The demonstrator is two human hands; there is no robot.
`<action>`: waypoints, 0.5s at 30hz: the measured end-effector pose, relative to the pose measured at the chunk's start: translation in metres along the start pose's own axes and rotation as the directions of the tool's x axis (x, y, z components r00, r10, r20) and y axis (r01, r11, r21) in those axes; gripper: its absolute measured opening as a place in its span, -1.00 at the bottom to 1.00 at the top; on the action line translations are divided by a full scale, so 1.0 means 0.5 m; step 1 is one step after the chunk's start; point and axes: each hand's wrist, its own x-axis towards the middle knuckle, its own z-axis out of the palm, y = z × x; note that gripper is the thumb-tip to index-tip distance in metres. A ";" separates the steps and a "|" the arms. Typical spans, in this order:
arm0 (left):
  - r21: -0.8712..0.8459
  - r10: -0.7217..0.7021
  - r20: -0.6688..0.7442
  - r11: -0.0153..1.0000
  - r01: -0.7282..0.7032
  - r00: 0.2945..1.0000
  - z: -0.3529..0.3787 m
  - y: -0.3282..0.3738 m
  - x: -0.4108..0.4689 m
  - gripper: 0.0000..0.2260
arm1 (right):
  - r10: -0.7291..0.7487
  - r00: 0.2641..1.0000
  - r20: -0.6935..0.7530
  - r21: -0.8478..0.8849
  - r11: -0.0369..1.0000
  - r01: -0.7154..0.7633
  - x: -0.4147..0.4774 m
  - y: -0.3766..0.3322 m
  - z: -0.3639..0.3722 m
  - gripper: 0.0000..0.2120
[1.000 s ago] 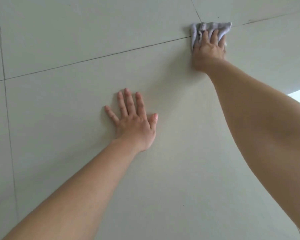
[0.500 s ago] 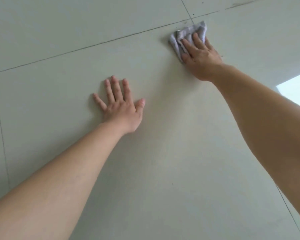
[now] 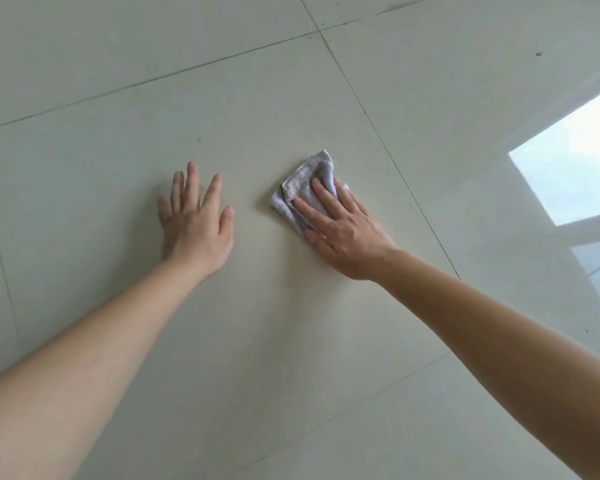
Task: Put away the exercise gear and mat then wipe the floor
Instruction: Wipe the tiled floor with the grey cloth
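Floor bears flat left hand (right hand presses grey cloth).

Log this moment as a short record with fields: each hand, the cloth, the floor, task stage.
left hand: flat on the floor, fingers spread, holding nothing
right hand: straight fingers pressing the cloth down
cloth: grey, crumpled, on the floor under the right hand
floor: pale tiles, dark grout lines, bright reflection at right
stage: wiping; no gear or mat in view
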 end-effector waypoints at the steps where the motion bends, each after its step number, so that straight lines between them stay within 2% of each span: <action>1: 0.008 -0.001 0.021 1.000 0.001 1.000 0.012 0.008 -0.029 -0.49 | -0.013 1.000 0.009 -0.016 1.000 0.013 0.006 0.016 -0.011 -0.47; 3: 0.051 -0.032 0.093 0.998 0.028 0.995 0.041 0.020 -0.062 -0.43 | -0.019 0.999 -0.041 -0.085 0.996 0.016 0.045 0.057 -0.038 -0.48; 4: 0.086 -0.054 0.127 0.995 0.044 0.990 0.053 0.022 -0.070 -0.36 | 0.007 0.992 -0.125 -0.113 0.993 -0.021 0.072 0.086 -0.054 -0.49; 5: 0.121 -0.068 0.148 0.991 0.051 0.987 0.063 0.023 -0.073 -0.31 | 0.104 0.981 -0.161 -0.067 0.991 -0.116 0.097 0.116 -0.075 -0.48; 7: 0.171 -0.076 0.147 0.984 0.050 0.986 0.076 0.022 -0.073 -0.27 | 0.344 0.937 -0.063 0.045 0.939 -0.342 0.141 0.169 -0.106 -0.42; 8: 0.189 -0.075 0.144 0.981 0.047 0.987 0.078 0.022 -0.072 -0.29 | 0.401 0.915 -0.028 0.078 0.914 -0.398 0.157 0.185 -0.105 -0.40; 12: 0.204 -0.078 0.188 0.978 0.039 0.979 0.070 0.027 -0.073 -0.33 | 0.434 0.898 -0.075 0.124 0.897 -0.424 0.164 0.161 -0.083 -0.39; 15: 0.195 -0.078 0.204 0.980 0.038 0.976 0.066 0.030 -0.072 -0.32 | 0.398 0.913 -0.087 0.075 0.917 -0.393 0.094 0.123 -0.032 -0.39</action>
